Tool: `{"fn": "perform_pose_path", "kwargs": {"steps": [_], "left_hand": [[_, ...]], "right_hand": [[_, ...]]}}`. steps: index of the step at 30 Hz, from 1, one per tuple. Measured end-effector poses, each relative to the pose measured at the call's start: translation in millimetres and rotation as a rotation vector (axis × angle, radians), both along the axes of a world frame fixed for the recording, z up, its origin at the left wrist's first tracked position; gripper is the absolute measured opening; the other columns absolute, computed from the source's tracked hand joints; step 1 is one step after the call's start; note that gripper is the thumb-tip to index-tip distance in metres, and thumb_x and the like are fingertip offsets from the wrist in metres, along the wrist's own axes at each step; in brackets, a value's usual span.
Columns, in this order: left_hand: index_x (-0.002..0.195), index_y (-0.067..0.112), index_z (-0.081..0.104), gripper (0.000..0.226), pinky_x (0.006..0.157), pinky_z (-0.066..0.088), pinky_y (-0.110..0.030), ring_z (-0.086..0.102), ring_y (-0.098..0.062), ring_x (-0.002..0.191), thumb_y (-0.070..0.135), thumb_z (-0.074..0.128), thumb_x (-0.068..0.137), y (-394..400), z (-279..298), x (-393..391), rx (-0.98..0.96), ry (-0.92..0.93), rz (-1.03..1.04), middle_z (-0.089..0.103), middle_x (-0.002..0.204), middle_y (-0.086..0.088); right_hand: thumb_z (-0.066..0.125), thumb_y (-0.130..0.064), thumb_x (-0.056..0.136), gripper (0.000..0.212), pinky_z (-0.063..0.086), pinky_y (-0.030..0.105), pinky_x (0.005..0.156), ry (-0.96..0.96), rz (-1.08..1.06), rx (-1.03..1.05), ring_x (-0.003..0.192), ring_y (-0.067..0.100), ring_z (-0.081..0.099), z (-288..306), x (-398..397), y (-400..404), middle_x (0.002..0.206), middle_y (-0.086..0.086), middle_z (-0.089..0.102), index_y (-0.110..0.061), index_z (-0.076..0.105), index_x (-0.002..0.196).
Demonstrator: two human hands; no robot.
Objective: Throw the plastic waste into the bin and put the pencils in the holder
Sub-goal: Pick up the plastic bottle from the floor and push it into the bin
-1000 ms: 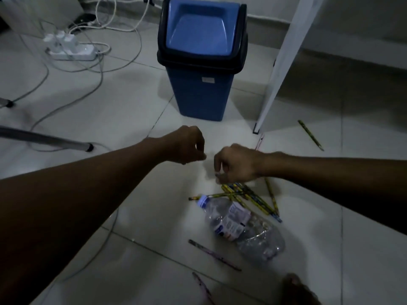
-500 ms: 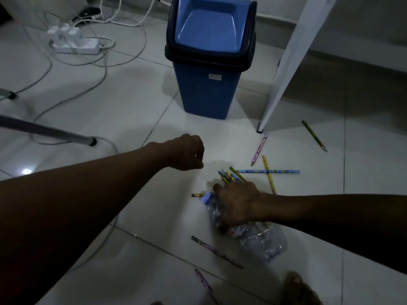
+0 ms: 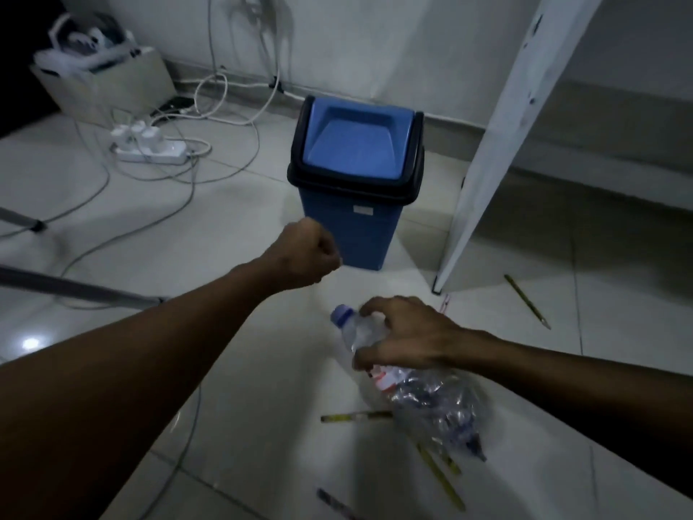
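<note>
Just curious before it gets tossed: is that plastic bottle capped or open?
Capped: the bottle, gripped by the right hand, shows a blue cap on its neck.

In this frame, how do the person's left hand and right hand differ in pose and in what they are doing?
The left hand is curled into a loose fist and holds nothing visible; the right hand has its fingers wrapped over the crumpled plastic bottle. The left hand is in front of the blue bin; the right hand is nearer the camera, above the pencils on the floor. Both arms are bare and reach forward.

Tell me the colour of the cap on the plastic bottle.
Pale blue cap on the clear plastic bottle, seen in the head view.
</note>
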State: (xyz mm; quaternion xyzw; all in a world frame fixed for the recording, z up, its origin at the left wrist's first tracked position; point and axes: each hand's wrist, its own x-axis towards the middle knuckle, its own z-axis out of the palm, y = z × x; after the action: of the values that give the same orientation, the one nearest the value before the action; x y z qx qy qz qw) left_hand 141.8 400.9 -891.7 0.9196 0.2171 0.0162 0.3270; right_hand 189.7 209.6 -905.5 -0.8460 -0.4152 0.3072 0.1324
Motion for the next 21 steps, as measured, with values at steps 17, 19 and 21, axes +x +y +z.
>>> {"fn": "perform_pose_path", "kwargs": {"steps": [17,19,21], "left_hand": [[0.144,0.026,0.033,0.087,0.098,0.050,-0.045,0.050,-0.037,0.122,0.013,0.071,0.067,54.4,65.5,85.6,-0.177,-0.372,0.461,0.048,0.135,-0.015],[0.143,0.023,0.037,0.083,0.094,0.052,-0.038,0.056,-0.033,0.116,0.008,0.071,0.069,56.8,62.1,86.2,-0.207,-0.399,0.422,0.056,0.131,-0.013],[0.140,0.020,0.042,0.079,0.092,0.051,-0.034,0.057,-0.031,0.117,0.003,0.071,0.069,58.6,58.7,88.9,-0.173,-0.411,0.419,0.058,0.131,-0.011]], "right_hand": [[0.077,-0.051,0.059,0.081,0.060,0.042,0.084,-0.008,-0.477,0.977,0.095,0.015,0.069,130.7,109.0,51.1,0.109,0.002,0.068,-0.024,0.054,0.132],[0.078,-0.050,0.060,0.081,0.060,0.040,0.082,-0.045,-0.506,1.051,0.091,0.010,0.067,135.7,107.9,55.9,0.109,0.001,0.066,-0.024,0.053,0.132],[0.083,-0.040,0.065,0.078,0.060,0.039,0.083,-0.060,-0.518,1.128,0.091,0.009,0.068,136.0,106.5,61.1,0.113,0.004,0.064,-0.021,0.050,0.134]]}}
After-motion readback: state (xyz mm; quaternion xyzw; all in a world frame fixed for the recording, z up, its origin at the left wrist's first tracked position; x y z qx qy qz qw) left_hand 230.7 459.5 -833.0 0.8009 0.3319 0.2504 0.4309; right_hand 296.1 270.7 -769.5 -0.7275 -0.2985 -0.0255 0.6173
